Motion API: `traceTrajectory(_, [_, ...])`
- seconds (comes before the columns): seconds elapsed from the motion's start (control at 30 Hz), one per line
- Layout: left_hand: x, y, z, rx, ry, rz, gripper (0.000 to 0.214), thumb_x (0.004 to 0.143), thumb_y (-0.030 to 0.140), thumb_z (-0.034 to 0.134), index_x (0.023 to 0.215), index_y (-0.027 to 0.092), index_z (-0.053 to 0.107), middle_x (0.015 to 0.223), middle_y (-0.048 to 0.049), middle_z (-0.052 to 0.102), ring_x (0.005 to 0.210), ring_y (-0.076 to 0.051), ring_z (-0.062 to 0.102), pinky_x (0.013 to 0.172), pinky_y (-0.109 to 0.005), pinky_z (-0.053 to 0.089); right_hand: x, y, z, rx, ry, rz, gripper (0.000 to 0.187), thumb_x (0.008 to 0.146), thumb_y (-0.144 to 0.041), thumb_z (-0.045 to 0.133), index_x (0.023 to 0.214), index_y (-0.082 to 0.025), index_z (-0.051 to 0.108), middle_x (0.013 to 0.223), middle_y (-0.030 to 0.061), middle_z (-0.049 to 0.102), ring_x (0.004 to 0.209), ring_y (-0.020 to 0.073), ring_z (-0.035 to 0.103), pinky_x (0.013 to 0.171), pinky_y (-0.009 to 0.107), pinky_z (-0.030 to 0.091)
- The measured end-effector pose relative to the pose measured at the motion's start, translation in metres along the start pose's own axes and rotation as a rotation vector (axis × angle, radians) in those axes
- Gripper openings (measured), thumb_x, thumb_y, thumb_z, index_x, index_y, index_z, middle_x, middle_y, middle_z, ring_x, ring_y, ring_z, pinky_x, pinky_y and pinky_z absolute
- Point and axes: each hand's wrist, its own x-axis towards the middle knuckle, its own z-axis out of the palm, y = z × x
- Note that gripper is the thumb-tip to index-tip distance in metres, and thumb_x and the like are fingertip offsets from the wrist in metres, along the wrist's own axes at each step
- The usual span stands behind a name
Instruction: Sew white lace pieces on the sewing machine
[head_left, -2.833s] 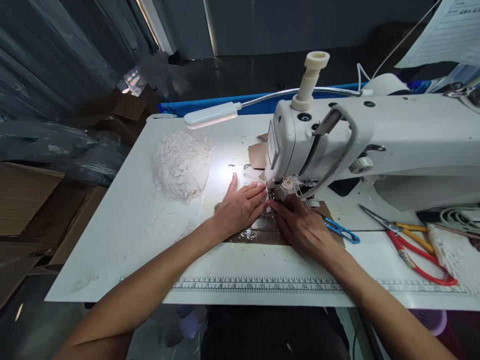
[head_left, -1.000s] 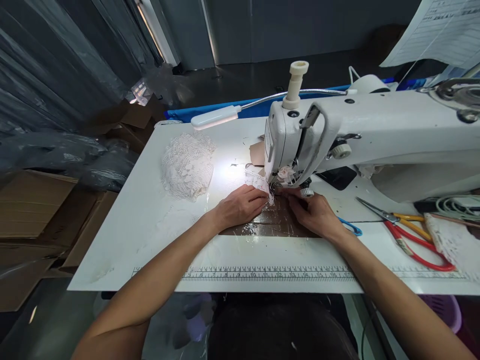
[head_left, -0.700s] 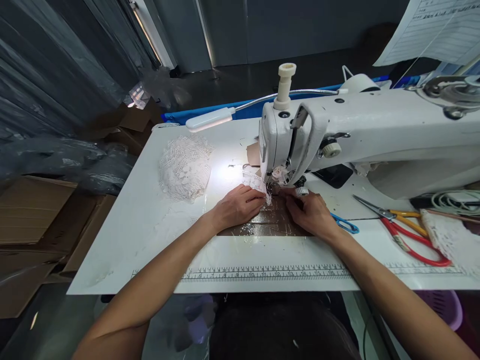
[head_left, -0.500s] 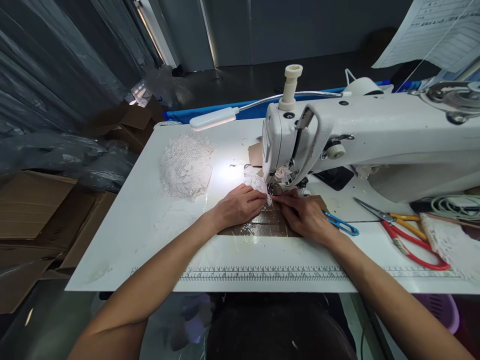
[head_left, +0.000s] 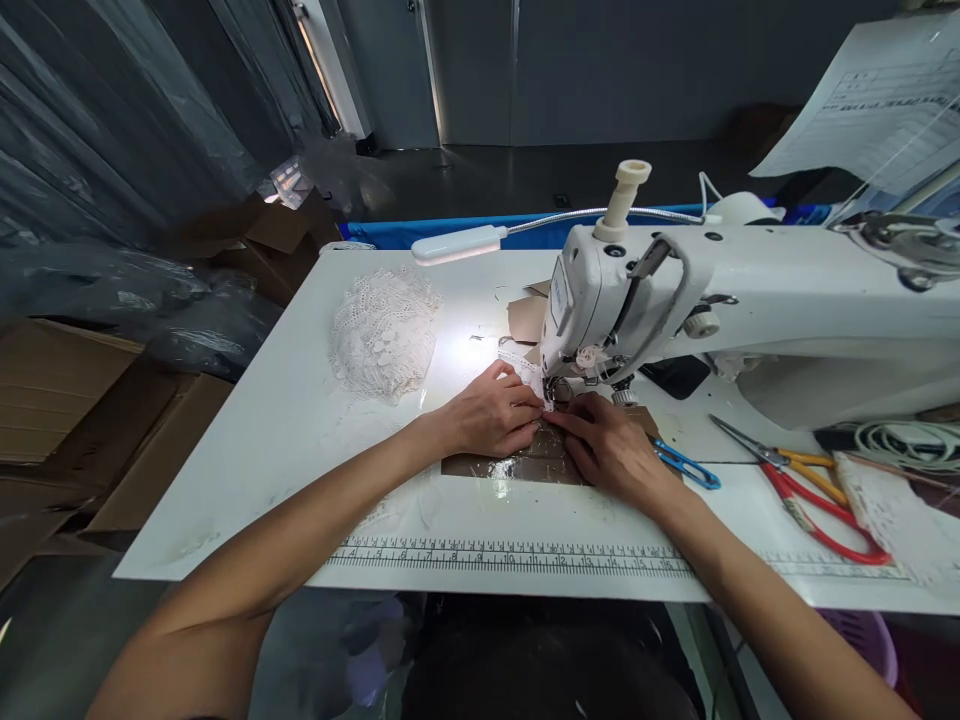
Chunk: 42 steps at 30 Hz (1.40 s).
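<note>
A narrow strip of white lace lies under the needle end of the white sewing machine. Just left of the needle, my left hand is closed, its bent fingers gripping the lace edge. From the other side my right hand pinches the near end of the strip, index finger stretched toward the needle. The two hands' fingertips almost meet there. Beneath them is a shiny brown taped patch on the table. Blue thread snips lie by my right wrist.
A heap of white lace sits on the table's left. Red-handled scissors, a yellow-handled tool and more lace lie at right. A lamp reaches over the table. A printed ruler runs along the front edge.
The view has shifted, so the machine appears lower and farther right. My left hand's fingers are bent more, with knuckles raised. Both hands remain at the lace by the needle.
</note>
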Motion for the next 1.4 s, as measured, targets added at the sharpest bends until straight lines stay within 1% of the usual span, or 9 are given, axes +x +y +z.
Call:
traceTrajectory(0.27, [-0.004,0.001,0.002,-0.025,-0.021,-0.043,0.022,0.091,0.019,0.047,0.096,0.019,0.069,0.107,-0.0058,0.069,0.082,-0.018,0.059,0.082,-0.038,0.043,0.002,-0.004,-0.002,-0.05,-0.036,0.02,0.036,0.091,-0.019,0.044,0.121,-0.021,0.065,0.107,0.0138,0.059,0.092,0.0255,0.058,0.074,0.037,0.05])
traceTrajectory(0.57, [-0.003,-0.003,0.001,-0.02,-0.084,-0.099,0.026,0.096,0.025,0.043,0.105,0.016,0.066,0.114,-0.0093,0.064,0.091,-0.02,0.059,0.086,-0.039,0.043,0.009,-0.008,-0.001,-0.209,-0.061,0.06,0.037,0.092,-0.021,0.04,0.122,-0.019,0.062,0.102,0.0149,0.061,0.081,0.0243,0.059,0.054,0.029,0.042])
traceTrajectory(0.73, [-0.001,-0.004,-0.001,-0.017,-0.109,-0.118,0.028,0.097,0.028,0.042,0.108,0.016,0.064,0.118,-0.0092,0.062,0.092,-0.021,0.058,0.086,-0.04,0.043,0.01,-0.013,0.0,-0.258,-0.06,0.071,0.037,0.087,-0.014,0.043,0.118,-0.018,0.063,0.101,0.0161,0.061,0.082,0.0267,0.06,0.06,0.033,0.046])
traceTrajectory(0.9, [-0.001,-0.004,-0.001,0.015,-0.127,-0.135,0.031,0.096,0.03,0.042,0.113,0.013,0.062,0.115,-0.0106,0.062,0.086,-0.021,0.057,0.086,-0.043,0.042,0.005,-0.006,-0.006,-0.02,-0.064,0.152,0.037,0.093,-0.022,0.04,0.123,-0.02,0.061,0.108,0.015,0.062,0.082,0.024,0.063,0.06,0.032,0.048])
traceTrajectory(1.0, [-0.002,-0.004,-0.001,0.02,-0.116,-0.144,0.034,0.096,0.032,0.044,0.12,0.014,0.059,0.111,-0.0105,0.062,0.087,-0.022,0.057,0.088,-0.045,0.041,0.004,0.006,-0.016,0.212,-0.016,0.251,0.032,0.095,-0.03,0.04,0.113,-0.02,0.064,0.104,0.0117,0.065,0.082,0.0225,0.064,0.068,0.034,0.052])
traceTrajectory(1.1, [-0.002,-0.005,-0.001,0.017,-0.114,-0.149,0.034,0.096,0.032,0.042,0.119,0.015,0.06,0.109,-0.0106,0.062,0.088,-0.022,0.057,0.09,-0.047,0.041,0.008,0.02,-0.025,0.371,-0.068,0.266,0.027,0.094,-0.033,0.042,0.101,-0.02,0.065,0.096,0.0081,0.067,0.086,0.0231,0.063,0.074,0.034,0.052])
traceTrajectory(1.17, [-0.002,-0.005,-0.001,0.018,-0.117,-0.152,0.033,0.096,0.032,0.042,0.116,0.015,0.061,0.108,-0.0107,0.062,0.087,-0.022,0.057,0.09,-0.047,0.042,0.011,0.028,-0.025,0.411,-0.1,0.242,0.025,0.093,-0.032,0.041,0.095,-0.021,0.064,0.094,0.0076,0.067,0.086,0.0236,0.063,0.072,0.034,0.053])
traceTrajectory(1.27, [-0.001,-0.004,-0.002,0.028,-0.115,-0.159,0.031,0.096,0.033,0.042,0.113,0.016,0.062,0.106,-0.0102,0.062,0.087,-0.022,0.057,0.091,-0.047,0.041,0.016,0.032,-0.019,0.39,-0.023,0.292,0.024,0.093,-0.03,0.04,0.089,-0.019,0.061,0.086,0.0089,0.066,0.079,0.0249,0.062,0.07,0.038,0.053])
traceTrajectory(1.4, [-0.002,-0.004,-0.002,0.034,-0.129,-0.168,0.031,0.096,0.033,0.042,0.113,0.016,0.061,0.108,-0.0103,0.062,0.09,-0.022,0.058,0.092,-0.048,0.04,0.014,0.031,-0.014,0.376,0.035,0.323,0.021,0.092,-0.031,0.043,0.096,-0.02,0.061,0.094,0.0096,0.066,0.088,0.0266,0.062,0.072,0.037,0.053])
